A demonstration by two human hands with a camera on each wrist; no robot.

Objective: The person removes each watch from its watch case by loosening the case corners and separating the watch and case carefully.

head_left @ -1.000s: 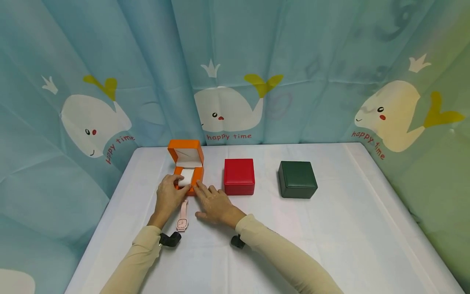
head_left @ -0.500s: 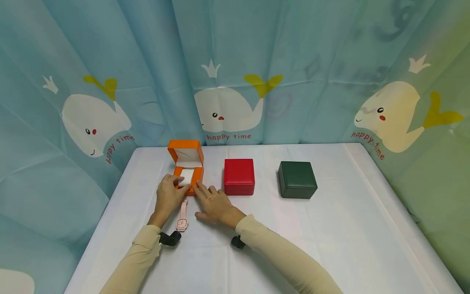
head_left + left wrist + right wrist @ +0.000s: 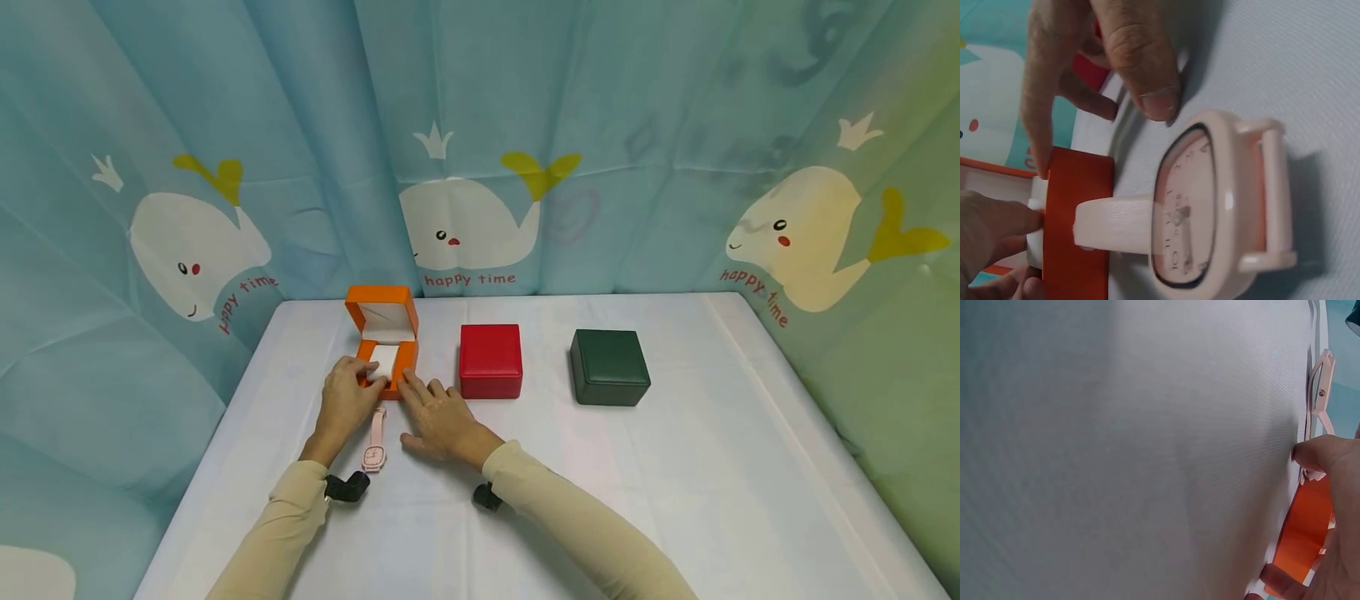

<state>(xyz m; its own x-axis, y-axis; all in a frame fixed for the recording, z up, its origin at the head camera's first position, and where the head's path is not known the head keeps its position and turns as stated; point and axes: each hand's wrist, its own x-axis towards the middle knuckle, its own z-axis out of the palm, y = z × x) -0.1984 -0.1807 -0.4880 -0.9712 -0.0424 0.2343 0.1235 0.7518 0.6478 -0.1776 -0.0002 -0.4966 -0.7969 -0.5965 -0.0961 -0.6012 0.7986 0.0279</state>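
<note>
An orange watch box [image 3: 406, 355] stands with its lid up at the left of the table. Inside it sits a white watch cushion [image 3: 384, 362], and my left hand [image 3: 343, 406] pinches this cushion between thumb and fingers. My right hand [image 3: 444, 423] lies beside the box with fingers extended; in the left wrist view one fingertip touches the box's upper edge. A pink wristwatch [image 3: 374, 457] lies in front of the box, between the hands, its strap running toward the box and its dial on the near side. The left wrist view shows the watch's dial [image 3: 1182, 209] up close.
To the right of the orange box stands a closed red box [image 3: 490, 360], and farther right a closed dark green box [image 3: 610, 367]. All are on a white-covered table [image 3: 720, 483]. A blue curtain [image 3: 630, 100] with whale prints hangs behind the table's back edge.
</note>
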